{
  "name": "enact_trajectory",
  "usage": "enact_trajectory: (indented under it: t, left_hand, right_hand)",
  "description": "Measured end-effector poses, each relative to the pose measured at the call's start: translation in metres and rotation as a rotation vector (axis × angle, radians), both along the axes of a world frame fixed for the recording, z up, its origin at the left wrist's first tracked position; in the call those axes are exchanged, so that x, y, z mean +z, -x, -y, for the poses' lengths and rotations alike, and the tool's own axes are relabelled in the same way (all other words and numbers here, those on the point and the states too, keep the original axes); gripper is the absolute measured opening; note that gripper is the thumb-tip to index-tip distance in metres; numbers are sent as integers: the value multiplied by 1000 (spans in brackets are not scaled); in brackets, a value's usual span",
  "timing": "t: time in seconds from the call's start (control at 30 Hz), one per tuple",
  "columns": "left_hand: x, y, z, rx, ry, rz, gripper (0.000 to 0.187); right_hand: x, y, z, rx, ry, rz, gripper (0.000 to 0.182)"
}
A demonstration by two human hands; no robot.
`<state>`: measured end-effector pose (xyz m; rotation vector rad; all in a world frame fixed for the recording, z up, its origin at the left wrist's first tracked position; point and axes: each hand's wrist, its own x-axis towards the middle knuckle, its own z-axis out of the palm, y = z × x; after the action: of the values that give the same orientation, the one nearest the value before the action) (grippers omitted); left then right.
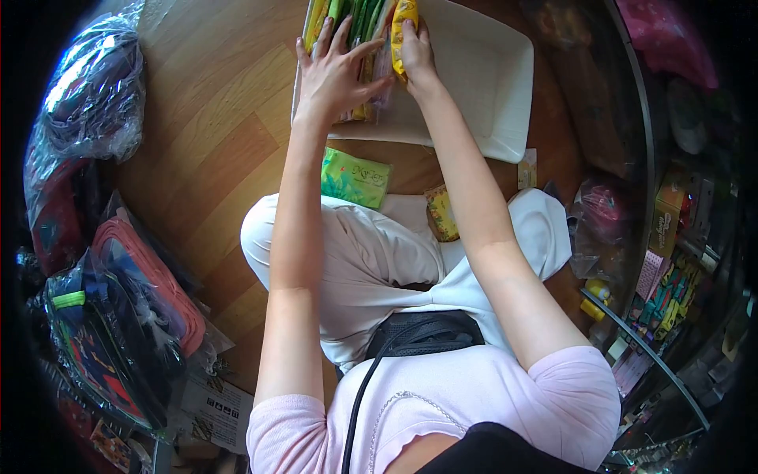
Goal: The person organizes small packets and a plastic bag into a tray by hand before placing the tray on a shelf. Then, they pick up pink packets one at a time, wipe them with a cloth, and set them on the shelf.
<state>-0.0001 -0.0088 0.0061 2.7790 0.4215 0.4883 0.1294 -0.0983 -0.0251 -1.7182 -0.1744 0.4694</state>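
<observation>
Within the right grip (418, 57) lies a long yellow packet (398, 43).

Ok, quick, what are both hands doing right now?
Left hand: open, fingers spread over colourful packs in the white tray.
Right hand: closed, holding a yellow packet.

We see a slim, bright yellow packet (398, 47) held at the top centre of the frame, its long side running up and down, over the left part of a shallow white tray (478, 71). Just left of it, we find a row of narrow packets (363, 27), yellow then green, packed side by side in the tray, partly covered and cut by the frame's top edge.
</observation>
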Motion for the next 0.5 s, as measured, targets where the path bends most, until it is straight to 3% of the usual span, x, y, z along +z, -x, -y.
enact_trajectory:
  t: [0.03,0.13,0.37,0.43,0.5]
  left_hand:
    - [0,0,0,-1,5,8,63]
    - [-1,1,-4,-2,-11,18,62]
    - [12,2,0,0,-84,138,64]
    - [54,6,10,-13,142,43,55]
    - [21,-1,4,-32,25,94,58]
  right_hand:
    - [-1,2,0,-4,1,-1,59]
    - [9,17,-3,-39,-315,-185,55]
    - [-10,8,9,-43,-248,-98,57]
    - [-2,3,38,-26,-199,-16,56]
    - [13,3,79,-21,-148,71,56]
